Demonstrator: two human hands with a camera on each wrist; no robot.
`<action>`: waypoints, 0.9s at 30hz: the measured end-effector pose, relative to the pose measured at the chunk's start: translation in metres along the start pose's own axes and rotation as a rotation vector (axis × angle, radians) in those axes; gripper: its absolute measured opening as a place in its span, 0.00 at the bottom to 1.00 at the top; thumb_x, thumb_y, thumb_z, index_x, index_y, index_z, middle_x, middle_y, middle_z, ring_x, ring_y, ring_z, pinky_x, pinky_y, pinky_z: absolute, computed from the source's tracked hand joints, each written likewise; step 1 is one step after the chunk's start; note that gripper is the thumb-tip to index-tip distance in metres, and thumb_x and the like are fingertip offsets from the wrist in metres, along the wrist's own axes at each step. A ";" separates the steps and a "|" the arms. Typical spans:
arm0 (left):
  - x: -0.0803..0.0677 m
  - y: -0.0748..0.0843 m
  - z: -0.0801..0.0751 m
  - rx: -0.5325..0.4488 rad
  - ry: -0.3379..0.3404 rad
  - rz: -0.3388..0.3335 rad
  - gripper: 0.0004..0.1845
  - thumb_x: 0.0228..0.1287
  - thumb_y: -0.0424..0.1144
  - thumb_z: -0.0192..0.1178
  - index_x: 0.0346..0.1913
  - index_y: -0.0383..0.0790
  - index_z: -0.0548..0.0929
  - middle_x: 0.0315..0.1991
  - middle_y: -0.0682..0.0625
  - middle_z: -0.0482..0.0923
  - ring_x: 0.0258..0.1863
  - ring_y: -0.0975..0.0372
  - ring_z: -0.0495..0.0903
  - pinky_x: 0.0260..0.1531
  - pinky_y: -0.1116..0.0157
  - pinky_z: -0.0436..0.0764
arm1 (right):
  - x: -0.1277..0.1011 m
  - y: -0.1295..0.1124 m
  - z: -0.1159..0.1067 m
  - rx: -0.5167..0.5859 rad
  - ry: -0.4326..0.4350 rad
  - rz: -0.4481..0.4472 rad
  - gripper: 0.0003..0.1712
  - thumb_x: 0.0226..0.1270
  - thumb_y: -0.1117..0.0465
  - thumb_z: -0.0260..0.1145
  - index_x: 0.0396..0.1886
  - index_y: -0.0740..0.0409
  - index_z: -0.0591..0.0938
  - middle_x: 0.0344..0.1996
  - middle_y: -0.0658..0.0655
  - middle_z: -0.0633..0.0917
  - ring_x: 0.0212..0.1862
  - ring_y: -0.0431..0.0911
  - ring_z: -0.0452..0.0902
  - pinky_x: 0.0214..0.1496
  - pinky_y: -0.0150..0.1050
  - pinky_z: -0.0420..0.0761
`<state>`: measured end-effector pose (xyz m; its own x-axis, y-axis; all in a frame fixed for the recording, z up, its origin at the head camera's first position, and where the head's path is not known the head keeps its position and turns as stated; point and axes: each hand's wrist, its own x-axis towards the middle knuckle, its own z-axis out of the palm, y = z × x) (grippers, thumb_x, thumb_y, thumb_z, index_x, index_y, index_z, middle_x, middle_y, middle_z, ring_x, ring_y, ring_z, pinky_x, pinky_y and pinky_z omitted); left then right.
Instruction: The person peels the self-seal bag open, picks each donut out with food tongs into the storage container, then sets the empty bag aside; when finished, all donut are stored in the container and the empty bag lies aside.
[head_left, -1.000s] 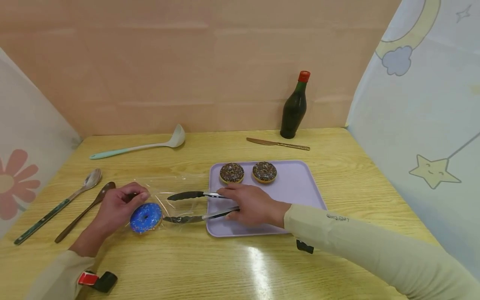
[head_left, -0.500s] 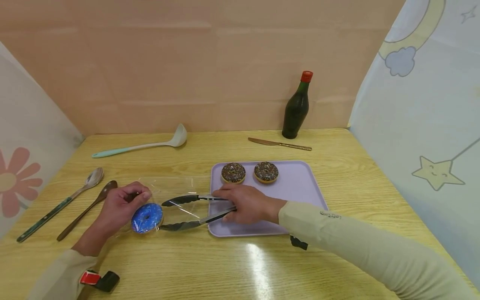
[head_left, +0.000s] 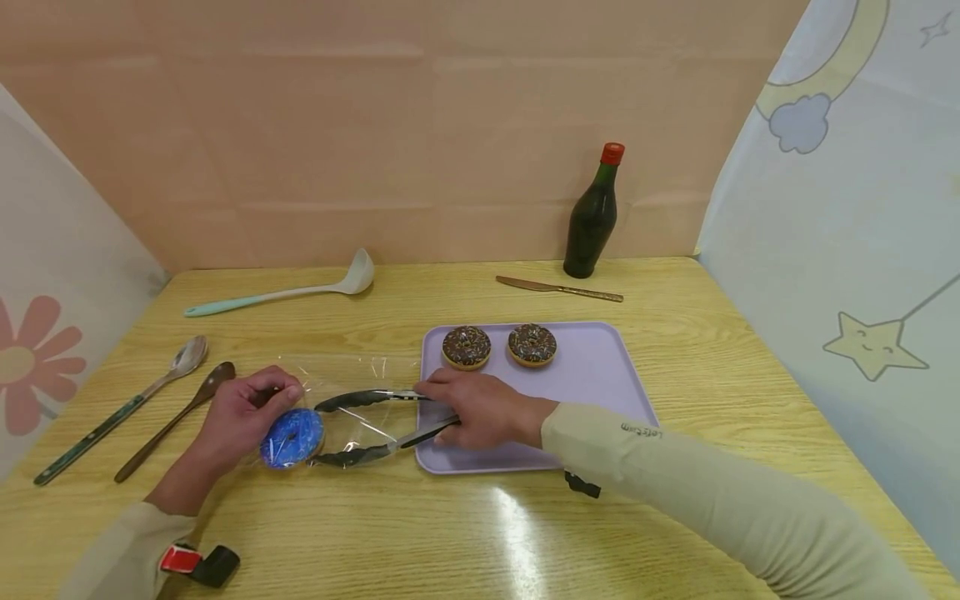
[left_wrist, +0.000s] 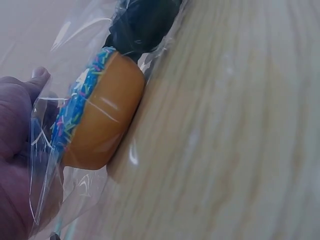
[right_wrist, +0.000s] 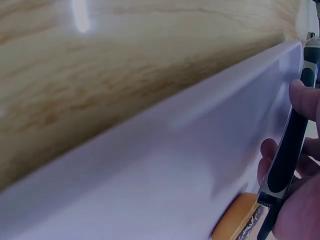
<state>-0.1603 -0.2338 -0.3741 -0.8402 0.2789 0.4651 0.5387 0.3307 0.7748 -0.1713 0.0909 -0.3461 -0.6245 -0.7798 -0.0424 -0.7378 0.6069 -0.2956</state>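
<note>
A blue-iced doughnut [head_left: 291,437] with sprinkles lies inside a clear plastic bag [head_left: 356,369] left of the lilac tray [head_left: 592,383]. My left hand [head_left: 243,417] pinches the bag near its far left side, just above the doughnut. My right hand [head_left: 483,408] grips metal tongs [head_left: 360,398] over the tray's left edge. Their black tips reach into the bag, spread apart at the doughnut's right side. In the left wrist view, a dark tip [left_wrist: 142,25] meets the edge of the doughnut [left_wrist: 107,110]; from here I cannot tell how firmly.
Two chocolate doughnuts [head_left: 467,347] sit along the tray's far side. Behind are a knife [head_left: 558,288], a dark bottle [head_left: 592,221] and a ladle [head_left: 300,292]. A green-handled spoon [head_left: 123,412] and a wooden spoon [head_left: 176,421] lie at the left.
My right hand has shifted left, and the tongs have spread wider as their tips moved up to the blue doughnut. My left hand stays on the bag.
</note>
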 end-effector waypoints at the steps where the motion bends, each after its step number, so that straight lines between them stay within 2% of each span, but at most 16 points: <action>1: 0.000 0.004 0.000 0.001 -0.001 0.001 0.07 0.61 0.16 0.54 0.32 0.26 0.80 0.27 0.36 0.76 0.24 0.62 0.73 0.23 0.73 0.72 | 0.000 0.000 0.001 0.000 0.000 0.004 0.39 0.59 0.52 0.69 0.69 0.56 0.67 0.59 0.52 0.71 0.55 0.43 0.71 0.53 0.38 0.71; 4: 0.001 0.007 0.001 -0.007 -0.006 0.000 0.07 0.61 0.15 0.54 0.31 0.25 0.80 0.26 0.35 0.76 0.23 0.60 0.72 0.22 0.72 0.72 | 0.000 -0.001 0.002 -0.004 0.004 0.011 0.39 0.59 0.52 0.69 0.69 0.56 0.67 0.59 0.51 0.71 0.56 0.43 0.71 0.53 0.38 0.71; 10: -0.003 -0.014 -0.003 -0.021 -0.023 0.004 0.07 0.62 0.17 0.55 0.34 0.28 0.81 0.29 0.38 0.77 0.24 0.60 0.73 0.22 0.70 0.72 | -0.004 -0.002 0.004 -0.023 0.011 0.027 0.38 0.59 0.51 0.70 0.69 0.54 0.67 0.59 0.50 0.72 0.56 0.42 0.71 0.53 0.39 0.72; 14: -0.005 -0.018 -0.005 -0.014 -0.039 0.008 0.08 0.62 0.18 0.55 0.36 0.30 0.82 0.30 0.40 0.78 0.24 0.61 0.74 0.22 0.70 0.72 | -0.011 -0.003 0.005 -0.027 0.023 0.039 0.38 0.61 0.51 0.69 0.69 0.53 0.67 0.60 0.51 0.71 0.56 0.43 0.71 0.53 0.40 0.72; 22: -0.006 -0.021 -0.008 0.007 -0.033 0.028 0.09 0.61 0.17 0.55 0.36 0.31 0.82 0.28 0.42 0.77 0.21 0.64 0.70 0.19 0.67 0.68 | -0.036 0.004 0.004 0.016 0.093 0.107 0.36 0.61 0.51 0.68 0.67 0.53 0.69 0.62 0.53 0.70 0.57 0.47 0.71 0.53 0.45 0.72; 27: -0.006 -0.021 -0.010 0.045 -0.009 0.028 0.08 0.60 0.17 0.57 0.35 0.30 0.82 0.29 0.41 0.78 0.24 0.64 0.72 0.22 0.70 0.70 | -0.059 0.011 0.006 0.038 0.183 0.114 0.34 0.58 0.54 0.69 0.64 0.55 0.71 0.57 0.51 0.73 0.51 0.44 0.74 0.50 0.43 0.74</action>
<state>-0.1676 -0.2512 -0.3891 -0.8245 0.2962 0.4822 0.5641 0.3632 0.7415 -0.1412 0.1424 -0.3527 -0.7422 -0.6634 0.0951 -0.6514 0.6808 -0.3350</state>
